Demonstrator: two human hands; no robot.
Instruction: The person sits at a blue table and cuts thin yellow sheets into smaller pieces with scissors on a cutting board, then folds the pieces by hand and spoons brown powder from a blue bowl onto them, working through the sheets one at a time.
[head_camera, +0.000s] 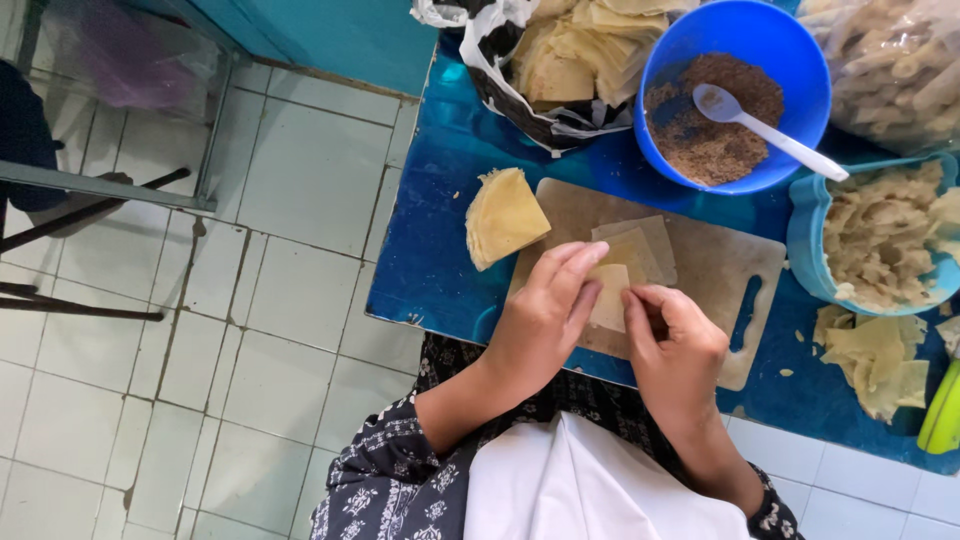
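While both hands pinch one pale dough wrapper on the cutting board, left hand and right hand close together on it, folding looks barely begun; a wrapper stack waits beside. Bowls crowd the far side, and the blue tabletop edge lies just below the wrists

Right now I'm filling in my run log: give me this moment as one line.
left hand: holding wrapper | right hand: pinching wrapper edge | cutting board: under wrapper | blue bowl: brown filling, white spoon
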